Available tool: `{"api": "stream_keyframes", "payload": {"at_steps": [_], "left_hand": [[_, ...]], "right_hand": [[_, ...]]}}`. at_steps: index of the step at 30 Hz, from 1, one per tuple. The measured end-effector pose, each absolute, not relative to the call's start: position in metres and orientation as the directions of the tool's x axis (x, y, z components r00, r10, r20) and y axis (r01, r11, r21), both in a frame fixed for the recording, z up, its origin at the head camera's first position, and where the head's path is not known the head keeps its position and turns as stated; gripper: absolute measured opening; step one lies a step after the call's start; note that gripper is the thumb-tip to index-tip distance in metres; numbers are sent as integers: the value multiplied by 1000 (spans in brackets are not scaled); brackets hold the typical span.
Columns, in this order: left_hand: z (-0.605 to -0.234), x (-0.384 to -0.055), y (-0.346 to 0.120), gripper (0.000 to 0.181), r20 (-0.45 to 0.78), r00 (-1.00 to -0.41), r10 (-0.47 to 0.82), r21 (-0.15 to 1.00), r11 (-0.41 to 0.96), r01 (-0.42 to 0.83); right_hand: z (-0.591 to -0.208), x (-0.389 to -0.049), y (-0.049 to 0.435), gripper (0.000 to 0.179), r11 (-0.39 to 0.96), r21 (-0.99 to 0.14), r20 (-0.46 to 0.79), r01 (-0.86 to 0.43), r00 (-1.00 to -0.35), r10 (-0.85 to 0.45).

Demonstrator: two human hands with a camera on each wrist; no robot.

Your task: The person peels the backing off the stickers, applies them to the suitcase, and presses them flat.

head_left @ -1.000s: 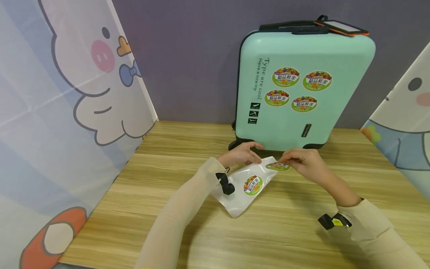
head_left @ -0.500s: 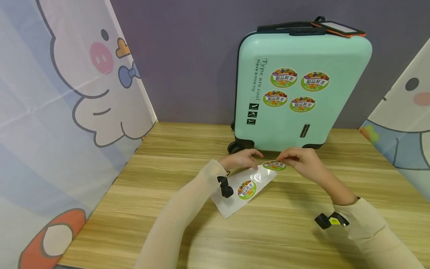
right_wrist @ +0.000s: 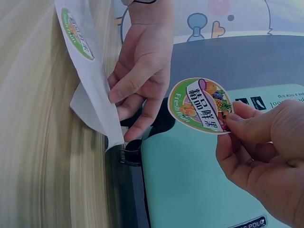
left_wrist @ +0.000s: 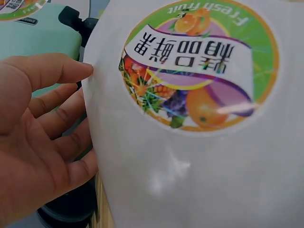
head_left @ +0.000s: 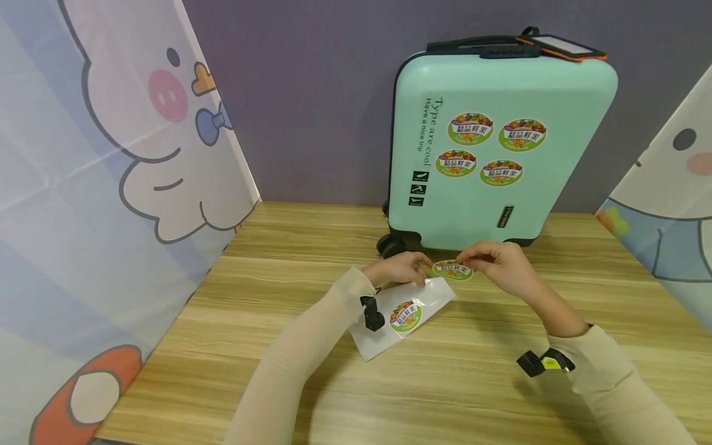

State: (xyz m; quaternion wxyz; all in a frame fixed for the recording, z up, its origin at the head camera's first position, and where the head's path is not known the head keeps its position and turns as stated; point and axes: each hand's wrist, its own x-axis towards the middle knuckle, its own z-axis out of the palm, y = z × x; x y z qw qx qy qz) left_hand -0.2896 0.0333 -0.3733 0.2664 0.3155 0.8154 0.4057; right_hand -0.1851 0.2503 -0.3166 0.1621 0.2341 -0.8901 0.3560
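My right hand (head_left: 500, 264) pinches an oval fruit sticker (head_left: 449, 269) at one edge, between thumb and fingers. In the right wrist view the sticker (right_wrist: 197, 105) is flat and apart from the white backing sheet (right_wrist: 97, 90). My left hand (head_left: 397, 269) grips that sheet by its far edge, thumb on one face and fingers behind, as the left wrist view shows. Another fruit sticker (head_left: 406, 316) is stuck on the sheet (head_left: 434, 303). Behind both hands stands a mint-green suitcase (head_left: 473, 210) bearing several matching stickers (head_left: 470, 129).
The suitcase stands upright on the wood-grain table (head_left: 311, 235), a black wheel (head_left: 391, 245) at its lower left. A tag with an orange edge (head_left: 562, 47) lies on its top. Cartoon-printed panels (head_left: 183, 154) flank the table, with a grey wall (head_left: 311, 105) behind.
The sticker in my right hand has come away from the sheet's corner and lifted slightly. My left hand has drawn the sheet a little down and toward me.
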Motion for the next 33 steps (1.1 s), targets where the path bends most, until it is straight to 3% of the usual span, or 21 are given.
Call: {"api": "stream_keyframes", "payload": {"at_steps": [9, 19, 33], "left_hand": [[-370, -285, 34, 47, -94, -680, 727, 841, 423, 336], [-364, -281, 29, 31, 107, -701, 705, 885, 255, 391], [-359, -277, 28, 27, 219, -733, 644, 964, -26, 265]], "right_hand": [[-313, -186, 248, 12, 638, -602, 412, -480, -871, -267], [-312, -190, 248, 11, 641, -630, 387, -439, -893, -231], [-307, -198, 248, 14, 642, -680, 324, -354, -931, -170]]}}
